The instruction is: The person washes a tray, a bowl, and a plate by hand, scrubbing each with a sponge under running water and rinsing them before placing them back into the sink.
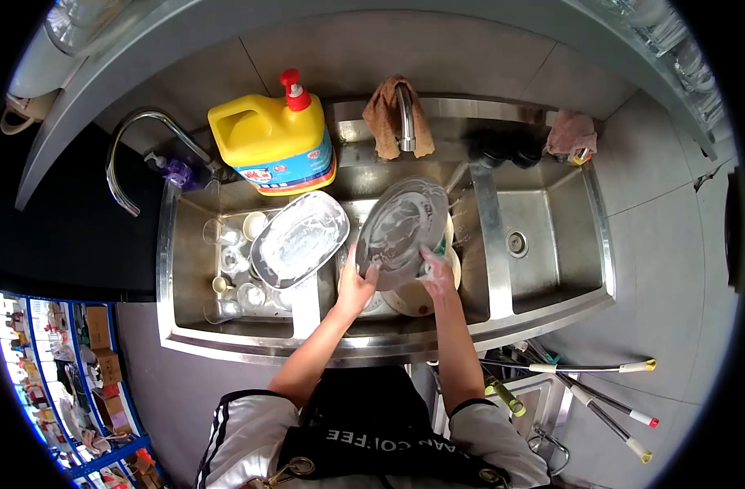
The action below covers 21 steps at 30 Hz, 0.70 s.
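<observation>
My left hand point(356, 287) grips the near left rim of a grey plate point(402, 226), thumb on top. The plate is tilted over the middle basin, and white suds streak its face. My right hand point(437, 274), covered in foam, is closed at the plate's lower right edge. A bit of green point(441, 246) shows by its fingers; what it is I cannot make out. Under the plate, partly hidden, pale dishes point(410, 300) lie in the basin. To the left, a soapy oval-cornered tray point(301, 240) with a dark rim rests across the divider.
Glasses and cups point(250, 295) stand in the left basin. A yellow detergent jug point(276, 138) with a red pump is behind it. A cloth hangs on the middle faucet point(406, 122). The right basin point(543, 244) has a drain. A shelf point(372, 18) curves overhead. Mop handles point(588, 391) lean below right.
</observation>
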Tool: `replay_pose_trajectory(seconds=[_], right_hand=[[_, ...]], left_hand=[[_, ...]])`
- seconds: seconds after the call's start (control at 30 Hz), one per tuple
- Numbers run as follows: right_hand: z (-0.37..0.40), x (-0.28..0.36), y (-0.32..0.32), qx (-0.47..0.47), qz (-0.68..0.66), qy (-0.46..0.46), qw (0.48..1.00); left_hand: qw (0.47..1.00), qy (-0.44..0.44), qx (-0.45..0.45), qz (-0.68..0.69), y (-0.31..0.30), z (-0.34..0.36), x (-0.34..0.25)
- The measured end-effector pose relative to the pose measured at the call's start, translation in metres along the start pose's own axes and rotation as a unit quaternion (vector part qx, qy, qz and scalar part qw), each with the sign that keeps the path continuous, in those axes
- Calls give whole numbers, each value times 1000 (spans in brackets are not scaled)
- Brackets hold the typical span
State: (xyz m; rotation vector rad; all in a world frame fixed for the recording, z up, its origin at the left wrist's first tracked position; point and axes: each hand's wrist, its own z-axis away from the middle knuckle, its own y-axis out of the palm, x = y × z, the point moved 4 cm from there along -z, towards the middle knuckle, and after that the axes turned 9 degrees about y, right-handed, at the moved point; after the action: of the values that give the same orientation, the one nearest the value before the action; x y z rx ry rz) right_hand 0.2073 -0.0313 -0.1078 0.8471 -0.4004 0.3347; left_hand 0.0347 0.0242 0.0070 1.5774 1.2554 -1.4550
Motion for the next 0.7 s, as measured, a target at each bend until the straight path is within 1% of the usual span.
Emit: replay_pose_trajectory(seconds=[0.03,0.07,0.1,0.13,0.17,0.2,0.23,0.27,0.3,0.33,0.37,0.43,0.47,0.5,0.53,0.57,0.6,0.63,0.7], right_hand=[[2,3,0,-1,0,1,1000],[5,11,1,22,10,-28,999],[7,20,3,45,20,-57,997],[12,34,10,-13,90,-82,993],[18,48,18,-14,89,-82,993],[23,63,26,-13,142,-73,987],[25,74,31,-12,194,-62,979],[24,84,33,-12,195,-62,979],[21,94,37,-16,272,-79,959],[18,102,44,-20,347,-96,933],[21,109,58,-18,349,-94,932],[26,122,88,46,485,-118,865],[17,122,92,51,566,-108,816],[11,120,95,52,566,-107,816],[8,122,103,43,611,-220,759],[8,120,108,34,645,-328,689],[2,115,103,-7,654,-398,643],[1,106,105,-6,655,-400,642],[4,82,104,-151,676,-386,609]], left_hand=[[999,-5,36,22,2,-2,-4],[994,-15,42,100,1,-1,-10],[994,-15,43,100,-8,-7,-15],[975,-103,118,158,-17,-13,-15],[939,-189,192,213,-23,-17,-14],[938,-182,192,225,-29,-26,-15],[937,-191,208,206,-34,-36,-19],[937,-201,221,182,-36,-45,-19],[937,-210,233,157,-38,-54,-19],[942,-191,243,130,-35,-59,-25],[943,-191,240,130,-35,-60,-22],[934,-210,284,61,-32,-57,0],[933,-222,279,52,-30,-54,15],[933,-223,278,53,-27,-47,29],[939,-220,253,75,-25,-41,41],[944,-218,227,97,-22,-33,52],[938,-256,209,107,-19,-24,65],[938,-233,168,193,-13,-19,56],[936,-253,142,197,-4,-14,53]])
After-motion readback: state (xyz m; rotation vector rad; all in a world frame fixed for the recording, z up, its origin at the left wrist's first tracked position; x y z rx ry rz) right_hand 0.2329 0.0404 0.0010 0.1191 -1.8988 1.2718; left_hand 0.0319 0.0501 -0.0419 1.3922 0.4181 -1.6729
